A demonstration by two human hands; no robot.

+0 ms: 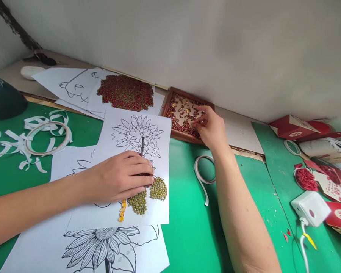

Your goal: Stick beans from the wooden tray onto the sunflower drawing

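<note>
My left hand (125,176) lies flat, fingers spread a little, on a white sheet (159,140) with a line-drawn flower. Green beans (158,189) fill two leaf shapes beside its fingertips, and a short row of yellow corn kernels (122,211) sits below the hand. Part of the drawing is hidden under it. My right hand (208,127) reaches into a brown wooden tray (187,138) of mixed red and green beans with a few corn kernels. Its thumb and fingers curve toward each other over the beans; whether a bean is between them is too small to tell.
A bean-covered sheet (125,93) and other drawings lie behind. Tape rolls (197,170) and torn strips (34,123) rest on the green table (187,235). At the right are red boxes (290,127) and a white charger (311,208); a dark pot (4,98) stands left.
</note>
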